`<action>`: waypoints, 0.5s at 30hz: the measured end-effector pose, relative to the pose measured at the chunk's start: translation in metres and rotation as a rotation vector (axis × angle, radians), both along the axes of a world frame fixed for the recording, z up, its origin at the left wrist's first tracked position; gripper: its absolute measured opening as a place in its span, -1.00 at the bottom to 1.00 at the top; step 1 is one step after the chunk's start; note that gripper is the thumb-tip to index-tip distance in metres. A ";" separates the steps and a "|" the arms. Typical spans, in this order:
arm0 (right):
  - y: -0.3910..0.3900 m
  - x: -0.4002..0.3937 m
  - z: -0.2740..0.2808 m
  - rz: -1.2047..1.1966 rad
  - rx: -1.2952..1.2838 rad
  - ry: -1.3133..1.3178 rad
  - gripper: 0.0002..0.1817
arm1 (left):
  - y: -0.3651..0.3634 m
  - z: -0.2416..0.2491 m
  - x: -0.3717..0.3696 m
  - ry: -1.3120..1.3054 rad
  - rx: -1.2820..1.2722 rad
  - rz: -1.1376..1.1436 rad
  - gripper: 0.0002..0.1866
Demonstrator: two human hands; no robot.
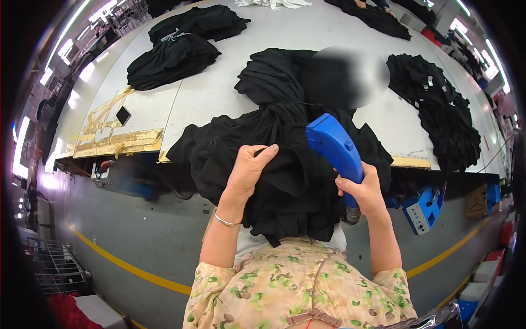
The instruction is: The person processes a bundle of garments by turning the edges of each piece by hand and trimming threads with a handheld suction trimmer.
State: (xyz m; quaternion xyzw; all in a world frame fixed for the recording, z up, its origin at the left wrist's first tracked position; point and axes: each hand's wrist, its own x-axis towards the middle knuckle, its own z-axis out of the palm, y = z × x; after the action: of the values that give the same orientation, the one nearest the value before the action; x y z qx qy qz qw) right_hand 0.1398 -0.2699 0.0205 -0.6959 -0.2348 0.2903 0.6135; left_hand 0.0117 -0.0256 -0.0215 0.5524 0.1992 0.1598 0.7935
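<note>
A bundle of black garments (230, 148) lies bunched over the table's front edge and hangs down to my lap. My left hand (246, 170) pinches a fold of the black fabric between thumb and fingers. Wrapped round the handle of a blue thread trimmer (337, 143) is my right hand (362, 189). The trimmer points up and away from me, its head over the black cloth, and a grey hose (352, 215) leaves its lower end. A round blurred patch hides part of the cloth behind the trimmer.
More black garment piles lie on the white table (203, 82): one bundle (172, 60) at left, another (438, 104) at right. A phone (123, 115) rests at the left edge. Under the table at right is a blue machine box (424, 211). Another person's hands (361, 4) show at the far side.
</note>
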 end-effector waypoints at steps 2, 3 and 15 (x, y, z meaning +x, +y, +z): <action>-0.002 -0.001 0.002 -0.029 0.007 -0.021 -0.70 | -0.009 0.003 0.007 -0.060 -0.211 -0.018 -0.79; -0.002 -0.003 0.004 -0.040 -0.004 -0.049 -0.71 | -0.016 0.008 0.009 -0.096 -0.305 -0.021 -0.80; 0.005 -0.007 -0.005 -0.043 -0.109 -0.246 -0.64 | -0.036 0.023 0.008 -0.189 -0.338 -0.165 -0.38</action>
State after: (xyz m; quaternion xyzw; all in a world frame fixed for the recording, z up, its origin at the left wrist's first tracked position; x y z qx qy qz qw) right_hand 0.1328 -0.2648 0.0155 -0.7635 -0.2770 0.2022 0.5473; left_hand 0.0198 -0.0615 0.0019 0.4085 0.1018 0.1097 0.9004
